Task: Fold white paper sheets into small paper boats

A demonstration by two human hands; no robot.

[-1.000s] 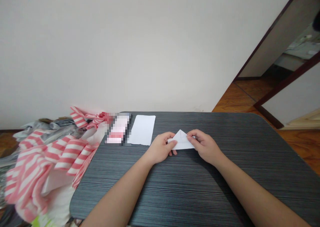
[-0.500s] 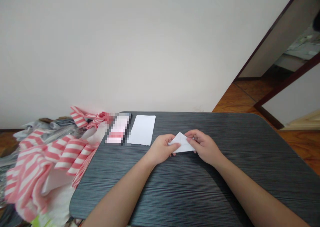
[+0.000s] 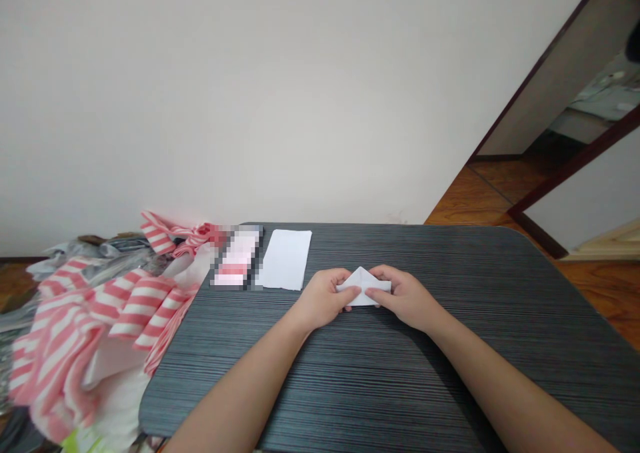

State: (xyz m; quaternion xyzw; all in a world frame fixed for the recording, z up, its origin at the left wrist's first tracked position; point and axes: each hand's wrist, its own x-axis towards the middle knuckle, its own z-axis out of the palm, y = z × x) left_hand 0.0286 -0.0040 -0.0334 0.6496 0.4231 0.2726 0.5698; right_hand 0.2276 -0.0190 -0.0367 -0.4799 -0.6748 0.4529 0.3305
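Between my two hands is a small folded sheet of white paper (image 3: 361,278), its pointed tip facing away from me and its lower edge toward me. My left hand (image 3: 327,298) grips the left side, thumb on top and fingers behind. On the right side my right hand (image 3: 400,295) pinches it the same way, with the thumb pressed near the middle crease. The fingertips under the paper are mostly hidden. The paper is held just over the dark table (image 3: 345,373); whether it touches the surface I cannot tell.
A stack of white paper (image 3: 287,260) lies at the table's back left, beside a pixelated flat object (image 3: 237,256). Left of the table is a heap of red-and-white striped cloth (image 3: 100,313) and plastic bags. A pale wall (image 3: 300,100) stands behind; a doorway opens at right.
My right thumb has moved left and down on the paper, toward the middle. The right flap is now folded over, showing an edge at the right. My left hand has barely moved.
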